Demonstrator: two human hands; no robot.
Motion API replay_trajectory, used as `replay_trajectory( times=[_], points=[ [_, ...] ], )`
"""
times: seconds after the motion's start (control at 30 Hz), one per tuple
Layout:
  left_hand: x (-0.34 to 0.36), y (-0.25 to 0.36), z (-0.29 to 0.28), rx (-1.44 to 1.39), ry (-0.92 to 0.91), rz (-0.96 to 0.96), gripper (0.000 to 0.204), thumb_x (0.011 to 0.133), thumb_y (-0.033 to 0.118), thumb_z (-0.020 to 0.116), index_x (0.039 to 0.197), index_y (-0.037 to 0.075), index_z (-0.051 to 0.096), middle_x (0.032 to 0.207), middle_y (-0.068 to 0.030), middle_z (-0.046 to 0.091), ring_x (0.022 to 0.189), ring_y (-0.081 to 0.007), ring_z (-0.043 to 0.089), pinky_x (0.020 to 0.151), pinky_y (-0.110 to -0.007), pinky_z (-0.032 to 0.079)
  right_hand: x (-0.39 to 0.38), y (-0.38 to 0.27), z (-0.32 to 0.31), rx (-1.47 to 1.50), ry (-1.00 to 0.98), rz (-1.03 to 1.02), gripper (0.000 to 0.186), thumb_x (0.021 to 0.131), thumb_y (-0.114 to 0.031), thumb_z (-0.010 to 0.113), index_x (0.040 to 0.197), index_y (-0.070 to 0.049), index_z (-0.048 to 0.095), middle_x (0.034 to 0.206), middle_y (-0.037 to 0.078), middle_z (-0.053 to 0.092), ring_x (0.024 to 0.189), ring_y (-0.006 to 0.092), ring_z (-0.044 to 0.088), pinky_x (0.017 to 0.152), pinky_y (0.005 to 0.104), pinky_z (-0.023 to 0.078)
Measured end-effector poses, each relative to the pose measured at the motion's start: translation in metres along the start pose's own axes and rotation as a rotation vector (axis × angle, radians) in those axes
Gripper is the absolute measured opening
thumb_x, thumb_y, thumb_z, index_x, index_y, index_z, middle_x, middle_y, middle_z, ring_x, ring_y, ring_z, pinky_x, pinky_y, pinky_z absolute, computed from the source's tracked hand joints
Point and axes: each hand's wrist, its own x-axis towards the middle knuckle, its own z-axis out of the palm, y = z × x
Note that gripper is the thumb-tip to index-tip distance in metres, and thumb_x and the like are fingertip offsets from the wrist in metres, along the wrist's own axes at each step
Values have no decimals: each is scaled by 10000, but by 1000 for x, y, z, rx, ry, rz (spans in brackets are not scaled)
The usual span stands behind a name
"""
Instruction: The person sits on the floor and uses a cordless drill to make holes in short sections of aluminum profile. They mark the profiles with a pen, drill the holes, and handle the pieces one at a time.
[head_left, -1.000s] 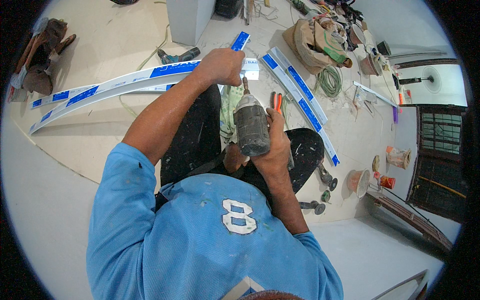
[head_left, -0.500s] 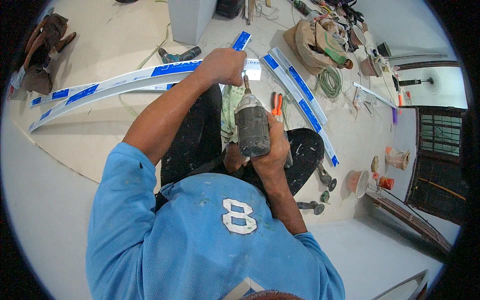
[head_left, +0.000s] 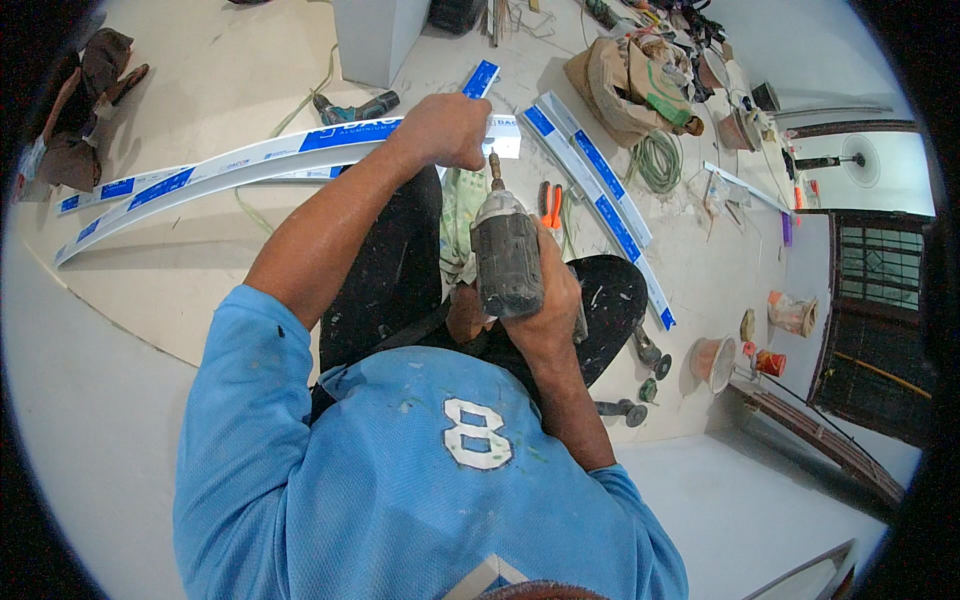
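My left hand [head_left: 452,133] is closed around a long white metal profile [head_left: 290,150] with blue-printed film, close to its right end. The rest of the strip stretches away to the left above the floor. My right hand [head_left: 548,300] grips a dark, worn power drill [head_left: 508,262], its body upright in the picture. The drill's bit [head_left: 495,172] points away from me, its tip at the profile's end beside my left fingers. Whether the tip touches the metal I cannot tell. Orange-handled pliers [head_left: 550,205] lie just beyond my right hand.
More blue-and-white profiles [head_left: 598,190] lie to the right of my hands. A second drill [head_left: 355,110] rests on the floor beyond the held strip. Angle grinders [head_left: 650,355] sit by my right knee. Farther right are a coiled hose [head_left: 660,165], a full sack [head_left: 610,95] and a bucket [head_left: 713,363].
The drill has drawn back very slightly toward me, its bit a touch lower from the profile's end. My left hand keeps its grip in the same place.
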Motion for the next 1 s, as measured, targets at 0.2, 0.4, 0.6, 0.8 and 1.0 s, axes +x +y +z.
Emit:
replay_trajectory(
  times=[0.2, 0.4, 0.6, 0.8, 1.0],
  points=[
    [-1, -1, 1, -3, 22, 20, 444, 719, 217, 858, 1076, -15, 735, 977, -258, 789, 948, -423, 792, 868, -519, 638, 2, 2, 1, -31, -30, 19, 967, 768, -271, 943, 1545, 85, 490, 1038, 271, 751, 909, 444, 768, 795, 509, 614],
    [-2, 1, -1, 0, 3, 8, 443, 726, 221, 860, 1074, -21, 734, 973, -263, 788, 943, -420, 793, 865, -514, 640, 1, 3, 2, -24, -24, 13, 964, 776, -272, 940, 1547, 87, 487, 1064, 283, 756, 926, 451, 772, 811, 508, 620],
    [-2, 1, -2, -3, 16, 10, 431, 726, 211, 861, 1070, -18, 738, 952, -255, 791, 932, -415, 796, 855, -507, 641, 3, 0, 1, -19, -21, 19, 964, 775, -273, 943, 1548, 81, 488, 1092, 290, 758, 952, 453, 776, 834, 506, 625],
    [-4, 4, -5, -12, 1, 2, 436, 726, 211, 864, 1074, -17, 735, 956, -263, 788, 929, -420, 794, 860, -512, 638, 6, -6, 1, 16, -55, 84, 930, 785, -263, 937, 1537, 64, 498, 1091, 285, 757, 945, 450, 781, 821, 502, 629],
    [-1, -1, -1, -1, 7, 32, 445, 727, 222, 860, 1071, -26, 725, 950, -266, 782, 936, -432, 788, 862, -525, 633, 9, -9, 2, 26, -75, 111, 905, 798, -263, 927, 1528, 39, 485, 1080, 282, 759, 951, 459, 781, 809, 503, 631]
  ],
)
